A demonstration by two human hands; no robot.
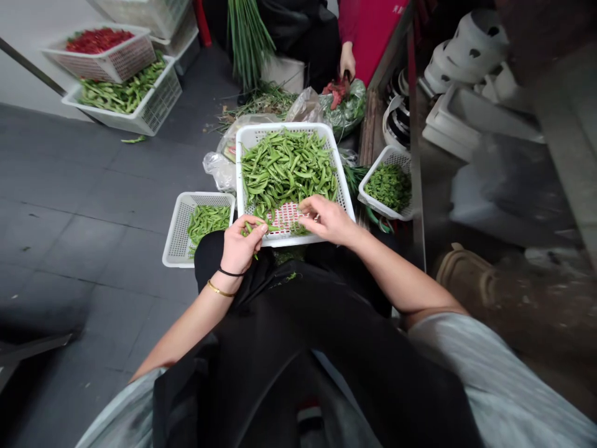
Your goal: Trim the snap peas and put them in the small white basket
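Note:
A large white plastic basket (pixel 344 186) rests across my lap with a heap of green pea pods (pixel 289 165) in its far part. My left hand (pixel 243 241) is closed at the basket's near left corner, with a few pea pods (pixel 255 229) poking out between thumb and fingers. Over the near right part of the basket is my right hand (pixel 329 219), fingers apart and slightly curled, with nothing visible in them. Small green scraps (pixel 298 229) lie below it on the basket floor. To my left on the floor, a smaller white basket (pixel 176 233) holds more pods.
A basket of leafy greens (pixel 388 186) stands at right. Stacked baskets of red peppers (pixel 100 41) and green vegetables (pixel 124 90) are at upper left. Opposite me, another person's hand (pixel 347 61) is above plastic bags and trimmings (pixel 261 102). A shelf post (pixel 415 155) borders the right side.

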